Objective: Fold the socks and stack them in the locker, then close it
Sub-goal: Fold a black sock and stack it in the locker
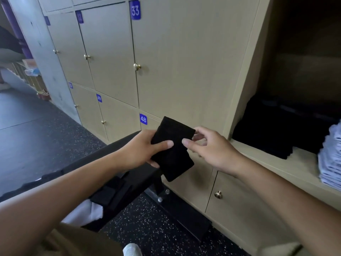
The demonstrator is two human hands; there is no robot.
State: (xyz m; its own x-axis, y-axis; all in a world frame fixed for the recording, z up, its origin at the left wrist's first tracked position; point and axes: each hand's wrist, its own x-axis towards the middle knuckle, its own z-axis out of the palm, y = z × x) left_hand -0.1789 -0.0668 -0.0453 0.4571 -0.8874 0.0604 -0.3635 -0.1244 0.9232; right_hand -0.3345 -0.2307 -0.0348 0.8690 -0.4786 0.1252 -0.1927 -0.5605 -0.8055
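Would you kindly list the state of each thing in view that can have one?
Black sock: folded flat, held in the air.
Left hand: grips the sock.
Right hand: thumb and fingers at the sock's right edge.
Locker: open, dark stack and white stack inside.
Door 33: closed.
Door 48: closed.

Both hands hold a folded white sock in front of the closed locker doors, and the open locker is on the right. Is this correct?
Not quite: the head view shows the folded sock is black, not white. The left hand and right hand do hold it, and the open locker is on the right.
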